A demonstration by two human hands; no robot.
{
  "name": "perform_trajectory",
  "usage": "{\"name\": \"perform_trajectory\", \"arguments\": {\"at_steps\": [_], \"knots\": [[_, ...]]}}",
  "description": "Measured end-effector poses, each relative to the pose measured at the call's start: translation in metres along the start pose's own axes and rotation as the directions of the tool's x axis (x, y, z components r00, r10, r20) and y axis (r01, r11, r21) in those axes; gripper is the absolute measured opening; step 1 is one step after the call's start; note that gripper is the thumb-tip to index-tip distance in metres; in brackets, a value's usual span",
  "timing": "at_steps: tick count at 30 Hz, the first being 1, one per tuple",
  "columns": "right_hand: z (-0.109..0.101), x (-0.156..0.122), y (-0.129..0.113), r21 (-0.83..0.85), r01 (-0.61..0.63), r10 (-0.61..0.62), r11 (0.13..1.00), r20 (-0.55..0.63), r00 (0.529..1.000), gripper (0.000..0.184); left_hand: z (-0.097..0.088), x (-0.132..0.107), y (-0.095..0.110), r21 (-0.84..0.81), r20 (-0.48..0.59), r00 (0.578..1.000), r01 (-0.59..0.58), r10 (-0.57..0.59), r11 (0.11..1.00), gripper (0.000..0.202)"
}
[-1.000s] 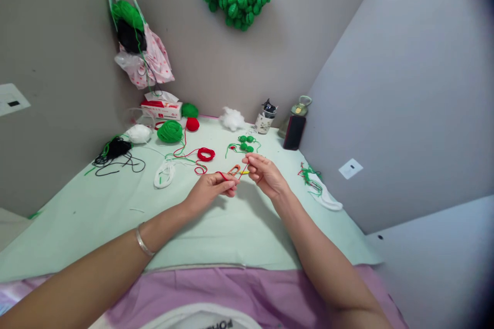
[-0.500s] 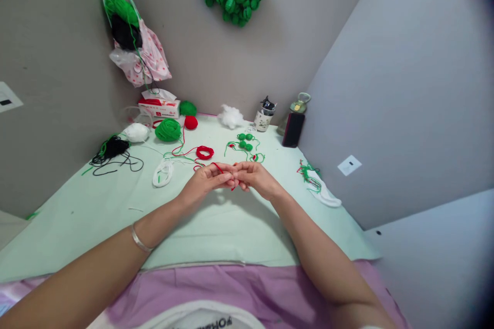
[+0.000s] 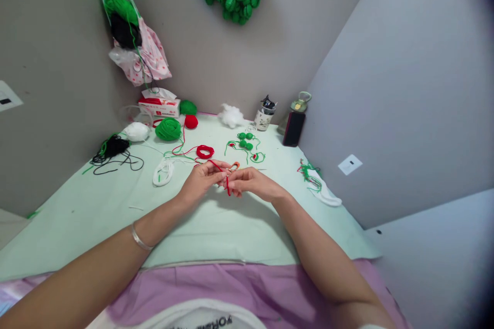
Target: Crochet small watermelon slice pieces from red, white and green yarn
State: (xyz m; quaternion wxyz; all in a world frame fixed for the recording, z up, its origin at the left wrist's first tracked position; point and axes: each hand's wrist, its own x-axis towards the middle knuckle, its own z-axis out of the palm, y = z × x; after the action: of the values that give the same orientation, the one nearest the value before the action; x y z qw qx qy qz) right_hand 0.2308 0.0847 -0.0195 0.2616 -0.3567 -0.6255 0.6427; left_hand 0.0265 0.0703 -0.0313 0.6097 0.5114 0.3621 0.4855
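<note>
My left hand (image 3: pixel 204 180) is closed in a pinch on red yarn (image 3: pixel 215 165), which runs over its index finger. Against it, my right hand (image 3: pixel 250 184) is also closed, thumb and fingertips together at the same yarn. A short red length hangs down between the two sets of fingertips. Just above them shows a small orange loop (image 3: pixel 234 165) whose kind I cannot make out. Some of what the fingers pinch is hidden. Behind the hands lie a coil of red yarn (image 3: pixel 205 151) and small green crocheted pieces (image 3: pixel 246 146) with loose tails.
At left are a white yarn coil (image 3: pixel 163 172), black yarn (image 3: pixel 111 147), a green yarn ball (image 3: pixel 168 129) and a tissue box (image 3: pixel 160 108). Stuffing (image 3: pixel 231 116), a cup (image 3: pixel 264 117) and a phone (image 3: pixel 294 129) stand behind. Yarn scraps (image 3: pixel 310 172) lie right.
Both hands have shifted slightly left, and my right hand has turned a little at the wrist. The red length now hangs lower between the fingertips, and more of the orange loop shows.
</note>
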Motion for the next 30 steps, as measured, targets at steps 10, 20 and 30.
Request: {"name": "perform_trajectory", "arguments": {"at_steps": [10, 20, 30], "knots": [[0.0056, 0.0047, 0.0000, 0.070, 0.071, -0.058, 0.995, -0.178, 0.982, 0.029, 0.0012, 0.0009, -0.0027, 0.075, 0.022, 1.000, 0.005, -0.006, 0.997, 0.033], [0.0082, 0.0027, -0.0054, 0.088, 0.092, -0.069, 0.992, -0.239, 0.969, 0.032, -0.0003, 0.0015, -0.0019, 0.083, 0.081, 0.995, 0.048, -0.055, 0.995, 0.031], [0.0060, 0.0071, -0.0016, 0.059, 0.158, -0.125, 0.986, -0.372, 0.920, 0.033, 0.0006, 0.0028, -0.0061, 0.079, 0.018, 1.000, 0.007, -0.008, 0.997, 0.031]]}}
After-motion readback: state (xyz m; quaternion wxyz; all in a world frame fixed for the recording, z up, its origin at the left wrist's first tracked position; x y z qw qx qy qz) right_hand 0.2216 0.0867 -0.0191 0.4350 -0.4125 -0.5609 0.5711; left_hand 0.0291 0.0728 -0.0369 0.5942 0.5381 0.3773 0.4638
